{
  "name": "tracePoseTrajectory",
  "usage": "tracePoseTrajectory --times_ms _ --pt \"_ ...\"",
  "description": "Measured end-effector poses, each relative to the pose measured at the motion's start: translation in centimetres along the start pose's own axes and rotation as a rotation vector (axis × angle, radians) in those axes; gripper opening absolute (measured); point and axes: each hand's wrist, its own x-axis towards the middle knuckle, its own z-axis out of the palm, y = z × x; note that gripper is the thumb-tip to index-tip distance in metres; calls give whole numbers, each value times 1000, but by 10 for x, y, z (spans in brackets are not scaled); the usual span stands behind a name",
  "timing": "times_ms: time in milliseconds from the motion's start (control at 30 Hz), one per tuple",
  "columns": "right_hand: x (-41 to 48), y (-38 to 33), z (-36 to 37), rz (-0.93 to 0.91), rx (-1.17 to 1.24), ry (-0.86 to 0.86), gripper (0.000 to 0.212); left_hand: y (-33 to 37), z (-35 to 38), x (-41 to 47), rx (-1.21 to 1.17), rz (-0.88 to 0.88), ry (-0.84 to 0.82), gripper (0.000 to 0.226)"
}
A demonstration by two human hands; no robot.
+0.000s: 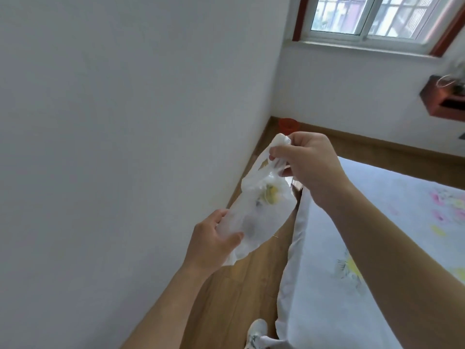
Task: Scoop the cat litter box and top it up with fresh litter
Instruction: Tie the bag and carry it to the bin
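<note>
A thin white plastic bag [261,210] hangs in the air between my hands, with something yellow and grey showing faintly through it. My right hand [309,162] pinches the bag's bunched handles at the top. My left hand [214,238] grips the bag's lower end, thumb laid across the plastic. No litter box, scoop or litter is in view.
A white wall [125,122] runs close on my left. A strip of wooden floor [251,285] lies between it and a bed with a floral sheet [377,248] on the right. A small red bin [288,125] stands in the far corner under the window [372,16]. My shoe [256,333] shows below.
</note>
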Motion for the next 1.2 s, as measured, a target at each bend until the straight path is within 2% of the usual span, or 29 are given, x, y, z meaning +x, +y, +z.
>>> tracePoseTrajectory --times_ms 667,1000,1200 --pt "340 48 -52 96 67 67 12 40 90 358 -18 66 -122 31" --pt "517 85 -97 179 126 190 12 61 159 554 -2 141 -277 35" --pt "628 115 -140 158 169 174 14 83 224 659 4 153 -297 35"
